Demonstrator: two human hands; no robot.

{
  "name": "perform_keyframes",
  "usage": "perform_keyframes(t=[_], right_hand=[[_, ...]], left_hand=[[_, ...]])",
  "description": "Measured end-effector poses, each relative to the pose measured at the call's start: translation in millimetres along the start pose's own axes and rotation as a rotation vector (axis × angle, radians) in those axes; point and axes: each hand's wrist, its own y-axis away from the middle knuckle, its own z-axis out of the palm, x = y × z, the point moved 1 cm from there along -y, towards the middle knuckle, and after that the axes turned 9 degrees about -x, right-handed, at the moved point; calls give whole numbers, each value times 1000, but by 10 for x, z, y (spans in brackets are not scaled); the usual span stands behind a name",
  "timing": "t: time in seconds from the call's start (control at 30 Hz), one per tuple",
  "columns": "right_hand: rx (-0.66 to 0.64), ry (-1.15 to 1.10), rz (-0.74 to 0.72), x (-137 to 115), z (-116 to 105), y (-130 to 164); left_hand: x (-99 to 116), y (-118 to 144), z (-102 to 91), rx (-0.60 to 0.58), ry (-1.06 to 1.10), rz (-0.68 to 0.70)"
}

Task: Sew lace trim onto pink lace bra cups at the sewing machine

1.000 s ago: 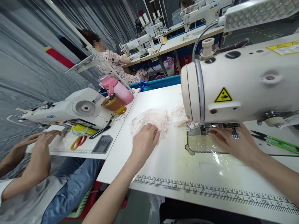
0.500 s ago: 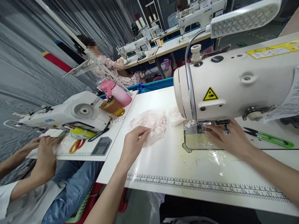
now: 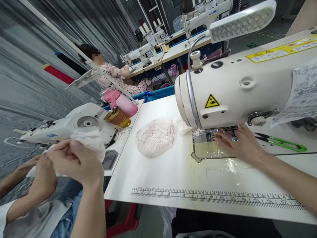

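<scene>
Off to the left, my left hand (image 3: 79,162) is closed in a pinch on a piece of pale, thin fabric (image 3: 92,140), held up in front of the neighbouring machine; hand and fabric are somewhat blurred. My right hand (image 3: 240,143) rests by the needle area of the sewing machine (image 3: 230,89), its fingertips partly hidden behind the metal parts. Near those fingers, pale lace (image 3: 196,133) lies under the presser foot area. A rounded pale pink lace piece (image 3: 156,138) lies flat on the white table (image 3: 153,172), between my hands.
Green-handled thread snips (image 3: 284,143) lie right of my right hand. A co-worker's hands (image 3: 44,175) are close beyond my left hand. A pink bottle (image 3: 122,102) and an amber cup (image 3: 117,117) stand near the left machine. A ruler strip (image 3: 218,198) runs along the front edge.
My left hand has moved from the lace on the table far to the left, lifting pale fabric. A rounded lace piece still lies there. My right hand stays by the needle area.
</scene>
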Motion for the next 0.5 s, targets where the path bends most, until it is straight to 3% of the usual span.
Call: perform_keyframes(t=[0.07,0.13,0.23,0.27,0.33,0.4,0.43,0.5], right_hand=[[15,57,-3,8,-2,-15],[13,41,18,25,6,-25],[10,9,31,59,31,-27],[0,9,34,72,39,-26],[-3,27,20,92,48,-27],[-3,44,19,103,47,-32],[-1,45,23,104,43,-37],[13,31,25,92,31,-44]], left_hand=[[227,187,-18,-101,-28,5],[489,438,72,-440,88,-72],[862,796,350,-804,409,-210],[963,887,477,-929,454,-192],[1105,1020,752,-1150,400,-20],[1167,1105,1000,-1251,278,226],[1176,1137,1093,-1219,187,348],[1186,1212,1192,-1031,54,621]])
